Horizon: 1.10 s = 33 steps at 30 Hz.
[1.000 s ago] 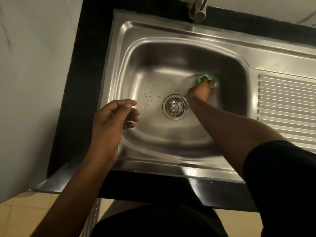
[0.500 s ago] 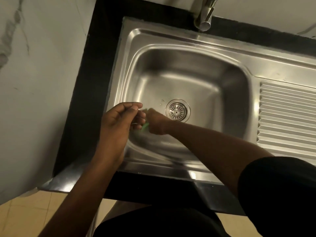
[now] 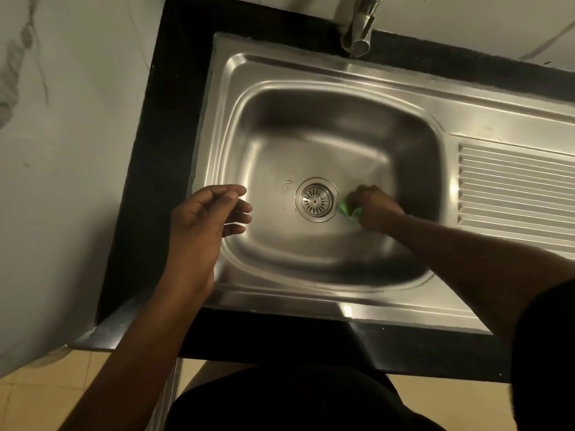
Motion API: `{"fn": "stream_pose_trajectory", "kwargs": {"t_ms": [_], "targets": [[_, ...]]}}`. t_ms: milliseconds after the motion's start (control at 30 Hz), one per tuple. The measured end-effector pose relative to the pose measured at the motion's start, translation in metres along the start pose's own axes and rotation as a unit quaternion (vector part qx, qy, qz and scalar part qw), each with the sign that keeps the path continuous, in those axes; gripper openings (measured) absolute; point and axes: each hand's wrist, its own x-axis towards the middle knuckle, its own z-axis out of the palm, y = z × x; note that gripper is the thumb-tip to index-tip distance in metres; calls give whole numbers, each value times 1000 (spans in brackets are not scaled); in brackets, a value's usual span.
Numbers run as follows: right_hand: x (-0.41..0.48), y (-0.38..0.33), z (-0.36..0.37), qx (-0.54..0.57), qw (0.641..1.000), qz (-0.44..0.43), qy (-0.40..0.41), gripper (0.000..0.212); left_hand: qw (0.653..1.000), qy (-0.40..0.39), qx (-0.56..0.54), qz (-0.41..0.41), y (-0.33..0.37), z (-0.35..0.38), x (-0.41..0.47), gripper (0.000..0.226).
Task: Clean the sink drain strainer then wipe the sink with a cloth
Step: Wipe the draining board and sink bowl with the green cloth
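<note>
A steel sink [image 3: 311, 73] fills the middle of the head view, with a round slotted drain strainer [image 3: 316, 200] seated in the bowl's floor. My right hand [image 3: 373, 208] grips a bunched green cloth [image 3: 348, 209] and presses it on the bowl floor just right of the strainer. My left hand [image 3: 205, 217] hovers over the sink's left rim with its fingers loosely curled and nothing in it. A few water drops lie left of the strainer.
A chrome tap [image 3: 359, 23] stands at the back above the bowl. A ribbed draining board [image 3: 513, 188] lies to the right. Black countertop [image 3: 174, 119] borders the sink, with a marble wall [image 3: 62, 119] to the left.
My right hand with the cloth swept from the bowl's back right to its front left, then across to the right of the strainer. The water drops have mostly gone. My left hand stayed put.
</note>
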Motion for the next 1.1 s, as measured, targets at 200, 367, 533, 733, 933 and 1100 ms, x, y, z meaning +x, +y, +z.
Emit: {"fn": "stream_pose_trajectory", "kwargs": {"t_ms": [200, 367, 533, 733, 933, 1100], "targets": [[56, -47, 13, 298, 903, 227, 211, 24, 1000, -8, 5, 3, 2, 6, 3, 20], [70, -104, 15, 226, 965, -3, 133, 30, 1000, -11, 8, 13, 4, 11, 3, 21], [48, -127, 27, 93, 980, -169, 40, 35, 1000, -10, -1, 18, 6, 14, -2, 20], [3, -107, 42, 34, 966, -222, -128, 32, 999, -23, -5, 22, 8, 19, -11, 23], [-34, -56, 41, 23, 962, -110, -249, 37, 999, -29, -2, 38, 14, 14, -18, 23], [-46, -46, 24, -34, 958, -69, -275, 27, 999, -33, 2, 43, 15, 9, -27, 21]]}}
